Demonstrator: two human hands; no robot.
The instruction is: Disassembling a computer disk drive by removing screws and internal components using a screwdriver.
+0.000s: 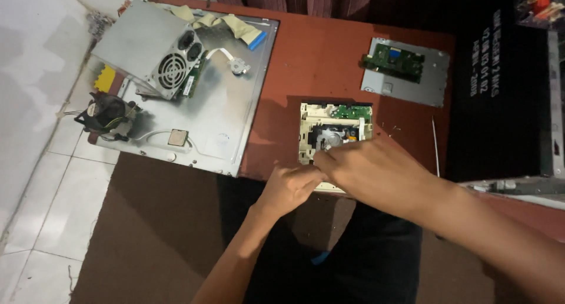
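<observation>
An opened optical drive (329, 121) with a cream plastic frame, a small green circuit board and a metal spindle lies on the red-brown table (318, 57) near its front edge. My left hand (288, 189) rests at the drive's near left corner, fingers curled against its edge. My right hand (371, 168) reaches across from the right and covers the drive's near part, fingertips on the mechanism by the spindle. Whether either hand pinches a small part is hidden.
A grey metal panel (229, 110) at the left carries a silver power supply (150, 48), a fan cooler (106, 113), a processor chip (178, 137), a ribbon cable and a small motor. A metal plate with a green board (406, 68) lies at the back right. A thin rod (435, 145) lies right of the drive.
</observation>
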